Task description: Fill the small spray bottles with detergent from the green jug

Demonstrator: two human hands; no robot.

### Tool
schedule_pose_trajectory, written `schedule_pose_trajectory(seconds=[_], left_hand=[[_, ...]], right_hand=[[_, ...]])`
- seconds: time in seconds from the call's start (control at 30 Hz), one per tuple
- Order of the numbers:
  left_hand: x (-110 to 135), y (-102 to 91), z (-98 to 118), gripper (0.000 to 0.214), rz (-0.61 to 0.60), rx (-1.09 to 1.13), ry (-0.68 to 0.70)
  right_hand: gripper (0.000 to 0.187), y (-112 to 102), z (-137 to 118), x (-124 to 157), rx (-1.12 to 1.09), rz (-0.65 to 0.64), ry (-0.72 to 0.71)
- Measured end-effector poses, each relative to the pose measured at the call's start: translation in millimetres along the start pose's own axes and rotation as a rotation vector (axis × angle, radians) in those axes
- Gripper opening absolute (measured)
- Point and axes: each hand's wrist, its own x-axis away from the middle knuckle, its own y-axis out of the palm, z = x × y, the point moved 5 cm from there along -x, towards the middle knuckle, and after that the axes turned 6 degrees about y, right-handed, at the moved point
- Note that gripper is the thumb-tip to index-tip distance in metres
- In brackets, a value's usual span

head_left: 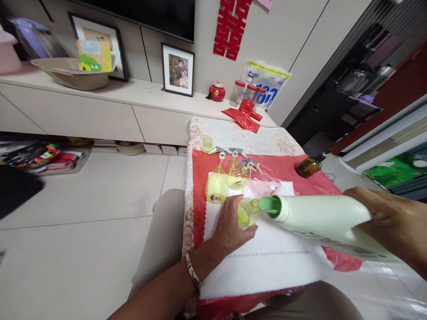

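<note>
Holding large pale-green bottle [320,220] tilted over white cloth [267,262], right hand [390,222] wrapped round its base, spout at mouth of small bottle [248,213]. Left hand [230,226] clasps small bottle, standing on cloth's near-left part. Two filled bottles [217,186] at cloth's far edge.

The large bottle [327,220] in the right hand [390,222] looks like pale green plastic, smooth with a dull satin finish; its green spout [271,205] is glossier; the small bottle [248,213] in the grip of the left hand [230,226] is clear, shiny plastic over yellow liquid, as are the two bottles [217,186] behind it; the amber bottle [307,167] is glossy; the white cloth [267,262] is soft and matt, with a stitched seam; the red sheet [283,166] under it has a faint plastic sheen; the floor [83,213] tiles are smooth and lightly glossy.
</note>
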Motion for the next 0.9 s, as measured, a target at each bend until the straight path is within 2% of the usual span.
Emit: schedule_pose_trajectory(seconds=[0.1,0.33,0.47,0.67,0.9], left_hand=[[0.0,0.2,-0.2,0.083,0.006,-0.002,0.007],[0.2,0.2,-0.3,0.083,0.012,0.006,0.002],[0.2,-0.2,-0.3,0.083,0.008,0.004,0.003],[0.2,0.2,-0.8,0.084,0.01,0.009,-0.005],[0.3,0.5,-0.7,0.083,0.014,0.009,0.005]], right_hand=[[0.027,2.8,0.5,0.3,-0.048,-0.087,0.005],[0.028,4.2,4.3,1.5,-0.037,-0.126,0.034],[0.022,7.5,6.2,2.9,-0.023,-0.122,-0.023],[0.022,5.2,2.9,0.4,-0.026,-0.094,0.001],[0.021,2.0,-1.0,0.5,-0.04,-0.119,0.014]])
